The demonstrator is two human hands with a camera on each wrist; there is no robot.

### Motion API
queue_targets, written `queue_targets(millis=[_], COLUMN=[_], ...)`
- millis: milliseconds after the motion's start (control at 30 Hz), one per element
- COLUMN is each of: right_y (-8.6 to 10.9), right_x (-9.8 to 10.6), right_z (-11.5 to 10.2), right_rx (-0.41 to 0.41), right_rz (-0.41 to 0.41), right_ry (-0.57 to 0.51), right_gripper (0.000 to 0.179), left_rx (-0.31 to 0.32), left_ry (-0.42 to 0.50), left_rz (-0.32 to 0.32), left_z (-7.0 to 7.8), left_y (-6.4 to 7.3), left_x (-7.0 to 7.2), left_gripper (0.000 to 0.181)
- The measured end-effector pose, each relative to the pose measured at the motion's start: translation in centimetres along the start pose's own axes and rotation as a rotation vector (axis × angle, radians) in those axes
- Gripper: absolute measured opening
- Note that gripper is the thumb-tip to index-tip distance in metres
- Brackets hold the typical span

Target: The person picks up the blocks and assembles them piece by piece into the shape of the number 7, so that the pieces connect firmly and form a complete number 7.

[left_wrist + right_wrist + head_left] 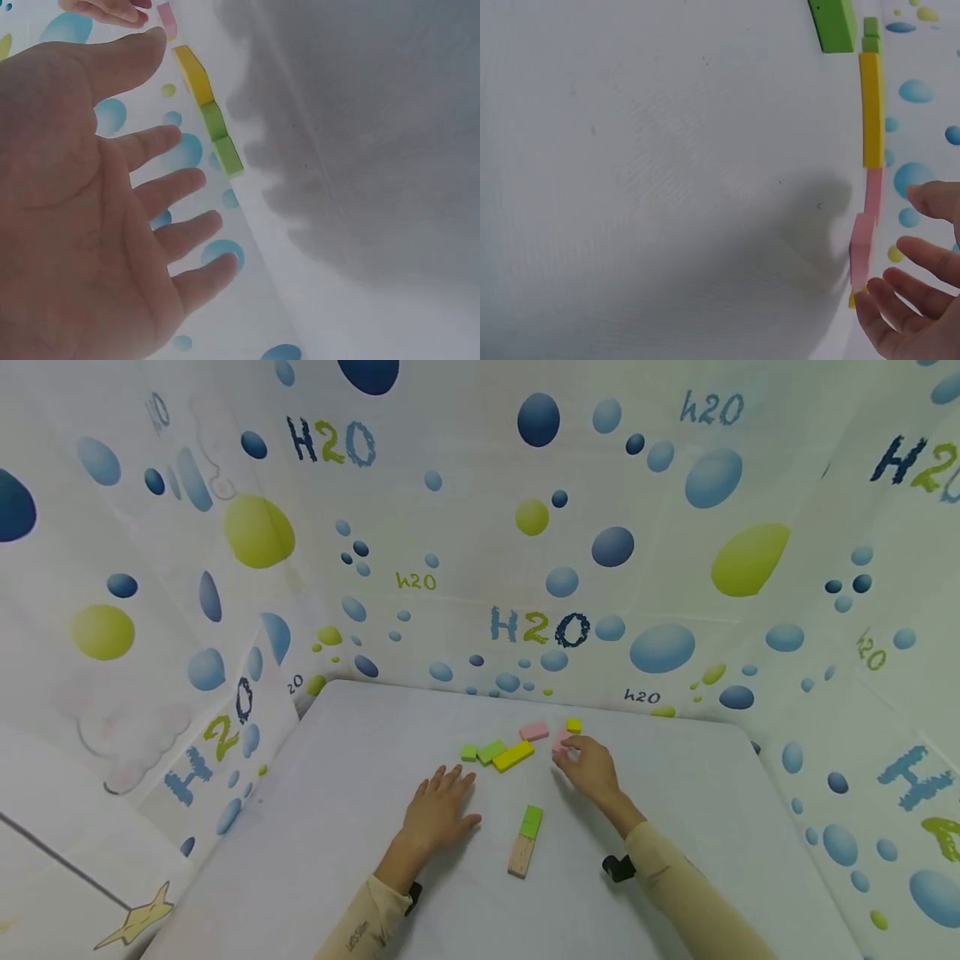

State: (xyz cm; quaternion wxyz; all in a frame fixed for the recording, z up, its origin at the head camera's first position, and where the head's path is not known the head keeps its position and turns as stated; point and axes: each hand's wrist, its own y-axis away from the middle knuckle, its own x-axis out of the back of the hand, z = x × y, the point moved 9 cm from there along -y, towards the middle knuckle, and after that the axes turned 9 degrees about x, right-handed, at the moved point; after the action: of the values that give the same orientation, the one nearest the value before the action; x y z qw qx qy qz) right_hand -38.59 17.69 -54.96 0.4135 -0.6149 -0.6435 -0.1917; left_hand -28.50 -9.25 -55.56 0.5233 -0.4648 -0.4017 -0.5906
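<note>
Rightmost pink block (559,742) lies on the far side, just far-left of the right hand (592,770) (closer one, fingers loose, not gripping), long axis partly hidden; left hand (437,812) splayed, empty.

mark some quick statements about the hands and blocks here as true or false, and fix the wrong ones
1. The right hand is closer to the small yellow cube than the left hand is. True.
2. The left hand grips a block. False: its fingers are spread and it holds nothing.
3. The plain wooden block lies nearer the person than the long yellow block. True.
4. The long yellow block stands on end. False: it lies flat on the white table.
5. Only one pink block is in view. False: two pink blocks show.
</note>
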Motion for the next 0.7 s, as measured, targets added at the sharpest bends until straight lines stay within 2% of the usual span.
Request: queue_targets(millis=[400,700], right_y=[-0.5,-1.2], right_x=[-0.6,-1.2], right_z=[1.4,1.5], right_rx=[-0.024,-0.026], right_rz=[-0.038,-0.067], right_ry=[0.053,0.074], right_gripper=[0.05,0.051], left_rx=[-0.151,-0.244], left_ry=[0.015,0.066], left_rz=[0.052,-0.02], left_z=[2.2,4.0], left_y=[1.6,3.1], left_x=[0.4,-0.6], left_gripper=[0.065,0.064])
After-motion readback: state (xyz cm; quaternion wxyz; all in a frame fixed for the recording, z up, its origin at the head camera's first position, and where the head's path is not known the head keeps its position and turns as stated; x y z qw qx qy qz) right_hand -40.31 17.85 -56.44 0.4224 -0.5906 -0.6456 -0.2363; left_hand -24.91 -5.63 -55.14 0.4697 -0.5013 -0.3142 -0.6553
